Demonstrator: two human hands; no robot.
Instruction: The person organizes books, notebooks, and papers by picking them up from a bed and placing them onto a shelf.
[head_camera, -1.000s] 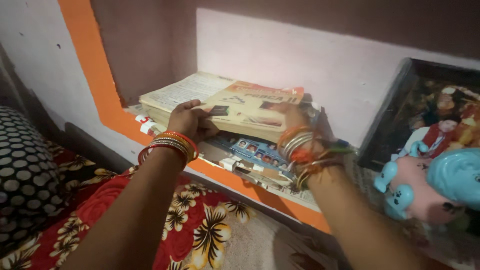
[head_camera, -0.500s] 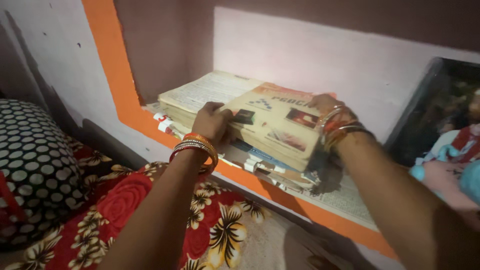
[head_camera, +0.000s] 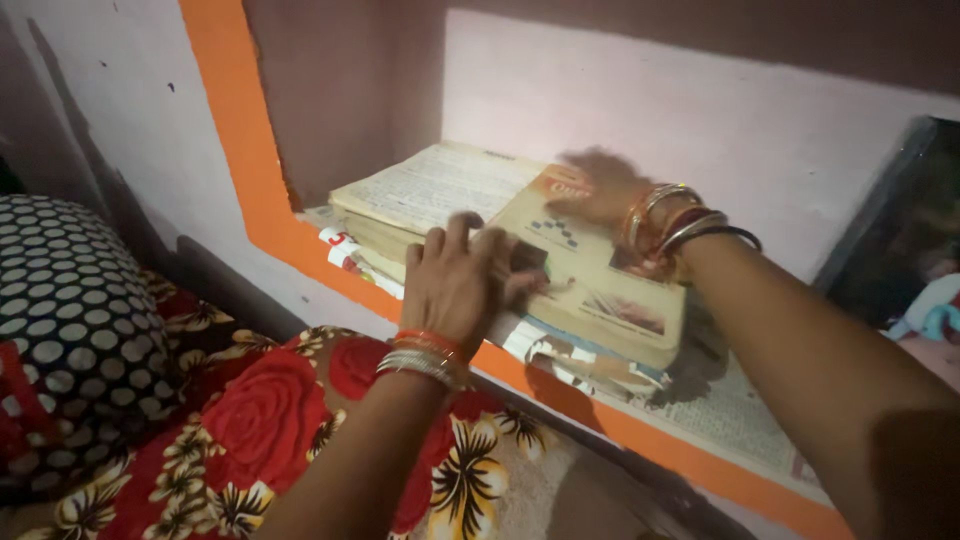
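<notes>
A stack of worn books and papers (head_camera: 440, 190) lies in an orange-edged wall niche (head_camera: 230, 150). On top rests a tan book with an orange cover band (head_camera: 610, 290). My left hand (head_camera: 455, 285) lies flat on the near left edge of that top book, fingers spread. My right hand (head_camera: 600, 190) presses on its far upper corner, blurred, with several bangles at the wrist. Both hands touch the book; neither visibly lifts it.
A black cushion with white dots (head_camera: 70, 320) sits at the left on a red floral bedsheet (head_camera: 270, 430). A dark framed picture (head_camera: 900, 250) leans at the niche's right end. Newspaper (head_camera: 730, 410) lines the niche shelf.
The view has swung right to left and closer. My right hand has slid from the top book's right edge to its far corner. My left hand stays on the near edge.
</notes>
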